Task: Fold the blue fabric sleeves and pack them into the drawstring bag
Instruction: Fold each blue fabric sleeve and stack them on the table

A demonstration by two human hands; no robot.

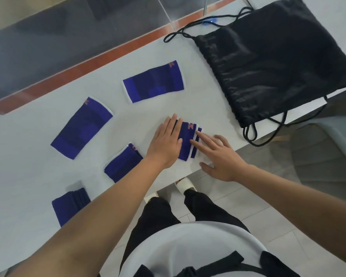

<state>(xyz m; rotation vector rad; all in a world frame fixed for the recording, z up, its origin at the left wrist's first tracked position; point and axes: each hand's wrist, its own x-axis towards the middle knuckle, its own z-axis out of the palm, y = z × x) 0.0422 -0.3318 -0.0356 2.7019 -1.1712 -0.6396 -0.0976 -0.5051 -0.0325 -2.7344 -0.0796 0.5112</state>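
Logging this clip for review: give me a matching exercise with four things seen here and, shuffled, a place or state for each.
1 drawstring bag
2 left hand
3 right hand
4 farthest sleeve

a lying unfolded, untouched
b flat on the folded sleeve
c fingertips on the folded sleeve's white-edged end
d black, at the right on the table

Pairs: 1-d, 2-b, 3-c, 4-a

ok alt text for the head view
The left hand and right hand rest flat on a folded blue sleeve on the white table. Four more blue sleeves lie to its left; a black drawstring bag lies far right.
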